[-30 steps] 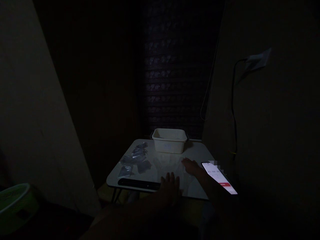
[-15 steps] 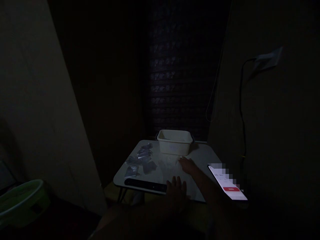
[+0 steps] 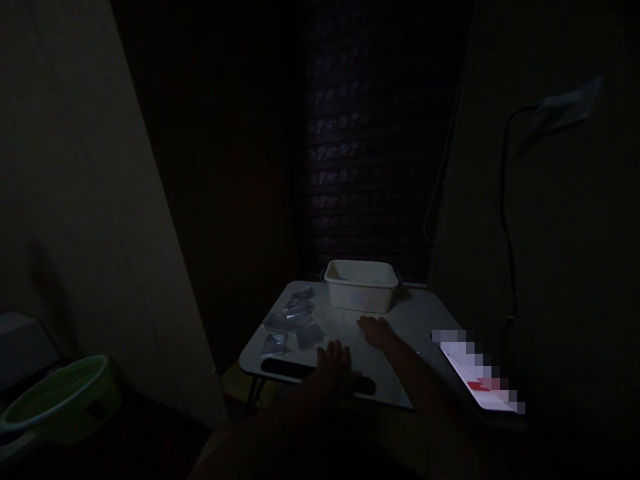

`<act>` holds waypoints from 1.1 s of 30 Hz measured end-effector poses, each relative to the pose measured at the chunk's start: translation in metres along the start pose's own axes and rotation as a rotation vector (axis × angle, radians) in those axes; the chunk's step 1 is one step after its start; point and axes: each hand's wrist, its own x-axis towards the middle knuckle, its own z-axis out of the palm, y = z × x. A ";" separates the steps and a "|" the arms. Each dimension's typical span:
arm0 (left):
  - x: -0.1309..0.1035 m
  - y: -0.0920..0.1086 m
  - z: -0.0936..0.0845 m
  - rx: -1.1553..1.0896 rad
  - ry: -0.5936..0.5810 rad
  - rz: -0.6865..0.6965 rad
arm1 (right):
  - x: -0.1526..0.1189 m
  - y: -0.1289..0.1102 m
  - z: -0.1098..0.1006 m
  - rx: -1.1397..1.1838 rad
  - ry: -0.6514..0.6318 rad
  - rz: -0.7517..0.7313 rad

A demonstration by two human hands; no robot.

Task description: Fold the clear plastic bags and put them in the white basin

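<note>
Across the table (image 3: pixel 423 310), the splayed left hand (image 3: pixel 335 368) and outstretched right hand (image 3: pixel 376 331), neither visibly gripping anything, should press evenly.

Light is very dim, with the phone (image 3: pixel 467 370) glowing brightest behind blocky pixels and the wall socket (image 3: pixel 570 107) blurred.

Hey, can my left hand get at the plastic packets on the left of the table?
Probably yes: your left hand, fingers extended, is just right of the nearest plastic packets, and nothing visible blocks the way, though it's dim.
</note>
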 end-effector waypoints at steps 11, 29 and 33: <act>0.000 -0.005 -0.003 -0.006 0.040 -0.009 | 0.017 -0.013 0.003 0.078 0.104 -0.079; -0.013 -0.010 -0.013 -0.032 -0.092 0.015 | 0.036 -0.034 0.004 0.071 0.108 -0.119; -0.021 -0.008 -0.016 -0.067 -0.114 0.042 | 0.033 -0.045 0.001 0.119 0.050 -0.222</act>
